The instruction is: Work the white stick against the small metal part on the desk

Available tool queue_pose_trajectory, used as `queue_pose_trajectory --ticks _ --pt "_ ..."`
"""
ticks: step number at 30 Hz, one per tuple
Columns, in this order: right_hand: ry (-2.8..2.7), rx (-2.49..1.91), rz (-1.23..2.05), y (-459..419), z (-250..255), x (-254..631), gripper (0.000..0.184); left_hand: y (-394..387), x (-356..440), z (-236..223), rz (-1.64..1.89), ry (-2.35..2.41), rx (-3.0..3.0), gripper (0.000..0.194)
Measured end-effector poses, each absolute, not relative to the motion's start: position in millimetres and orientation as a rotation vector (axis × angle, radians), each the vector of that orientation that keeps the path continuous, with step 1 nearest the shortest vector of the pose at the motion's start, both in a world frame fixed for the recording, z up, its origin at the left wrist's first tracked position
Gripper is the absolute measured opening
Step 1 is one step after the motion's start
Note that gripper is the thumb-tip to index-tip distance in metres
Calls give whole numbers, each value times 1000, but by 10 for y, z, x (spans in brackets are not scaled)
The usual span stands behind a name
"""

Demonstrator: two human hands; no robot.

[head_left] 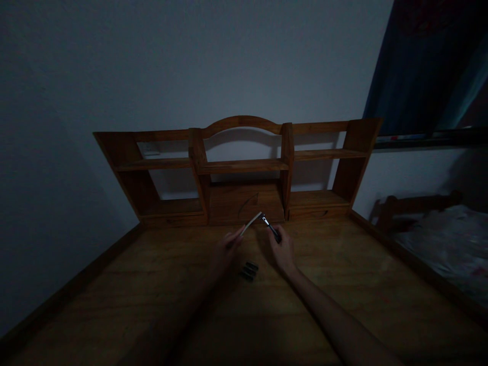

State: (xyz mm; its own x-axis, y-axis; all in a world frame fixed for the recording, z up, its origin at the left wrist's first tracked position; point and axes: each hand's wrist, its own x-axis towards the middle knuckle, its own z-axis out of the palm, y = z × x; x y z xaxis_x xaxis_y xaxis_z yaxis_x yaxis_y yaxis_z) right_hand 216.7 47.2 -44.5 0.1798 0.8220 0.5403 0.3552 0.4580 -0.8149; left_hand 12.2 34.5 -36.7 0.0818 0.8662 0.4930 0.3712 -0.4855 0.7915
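A thin pale strip [251, 220] is gripped in my left hand [226, 250], angling up and to the right from closed fingers. My right hand [282, 249] is closed around the dark handle of a small tool with a shiny metal head [266, 220]. The head is right beside the strip's far end; I cannot tell whether they touch. Below and between my hands, several small dark pieces [249, 271] lie close together on the wooden tabletop [328, 269]. The dim light hides their exact kind.
A wooden shelf unit [244, 166] with open compartments stands along the tabletop's back edge, against a pale wall [229, 61]. Raised wooden edges run along both sides. To the right are a dark curtain [415, 66] and a bed with pale bedding [450, 239].
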Motion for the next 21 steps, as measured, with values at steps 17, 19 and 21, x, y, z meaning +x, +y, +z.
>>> queue_pose_trajectory --ticks 17,19,21 --pt "-1397 -1112 478 454 -418 2176 35 385 100 -429 1346 1255 1917 41" --pt "-1393 -1111 475 456 -417 2172 35 397 82 -442 1339 1267 1908 42" --pt "-1396 -1107 468 456 -415 2167 36 396 73 -436 1368 1272 1894 42"
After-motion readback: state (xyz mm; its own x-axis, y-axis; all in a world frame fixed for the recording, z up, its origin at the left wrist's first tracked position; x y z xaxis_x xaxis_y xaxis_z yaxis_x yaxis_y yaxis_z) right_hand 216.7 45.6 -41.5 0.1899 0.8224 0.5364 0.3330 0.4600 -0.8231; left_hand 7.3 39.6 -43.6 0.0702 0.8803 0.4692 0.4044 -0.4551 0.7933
